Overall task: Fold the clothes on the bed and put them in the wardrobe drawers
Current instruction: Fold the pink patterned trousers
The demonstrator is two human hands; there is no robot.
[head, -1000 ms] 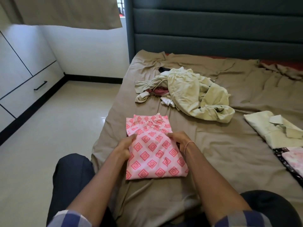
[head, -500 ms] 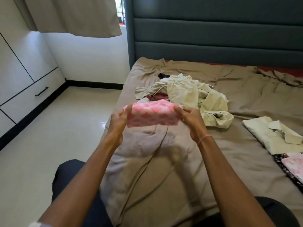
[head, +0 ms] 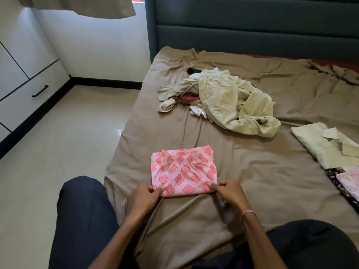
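The folded garment (head: 183, 172) is thin matt printed cloth on the bed (head: 242, 191), whose brown sheet is matt, soft and creased. Beyond it the headboard (head: 252, 26) looks padded; left of it the floor (head: 68, 142) is glossy tile, beside smooth wardrobe drawers (head: 29, 98).

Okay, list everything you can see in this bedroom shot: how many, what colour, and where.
folded pink diamond-print garment: one, pink and white, flat on the sheet near the bed's front edge
heap of unfolded pale green clothes: one, green with white, red and black bits, mid-bed
folded pale green shirt: one, right side of the bed
folded dark floral and pink clothes: one small pile, cut off at the right edge
wrinkled brown bed sheet: one, covers the bed
padded teal headboard: one, far end
white wardrobe drawer with black handle: one, left wall, closed
beige curtain: one, top left
left hand: pinches the garment's near left corner
right hand: pinches its near right corner
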